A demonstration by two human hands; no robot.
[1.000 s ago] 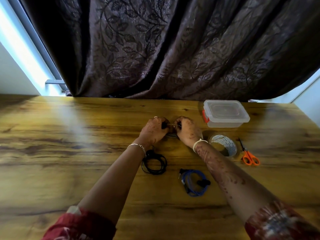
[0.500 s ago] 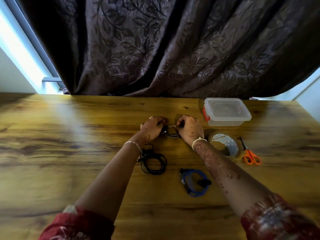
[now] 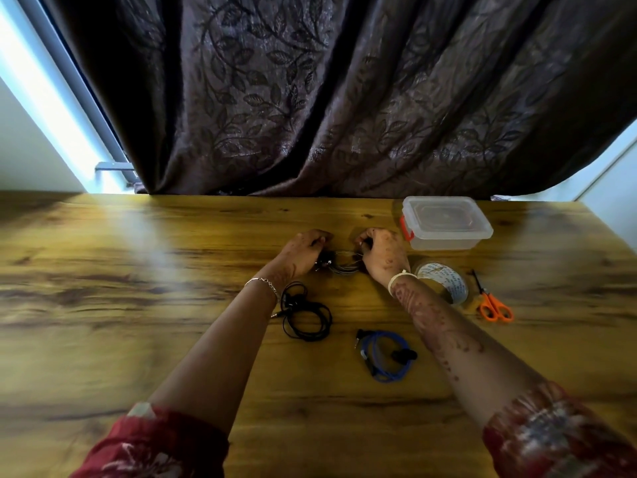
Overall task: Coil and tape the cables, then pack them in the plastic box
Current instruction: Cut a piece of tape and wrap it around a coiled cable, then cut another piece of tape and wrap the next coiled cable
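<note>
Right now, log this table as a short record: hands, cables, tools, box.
left hand: gripping one end of the thin grey cable
right hand: gripping the other end of the same cable
black cable: coiled, loose on the wooden table, near the left wrist
blue cable: coiled, on the table, nearer the person
tape roll: right of the right wrist
orange scissors: right of the tape
plastic box: lid on, far right; no cable visible inside
</note>
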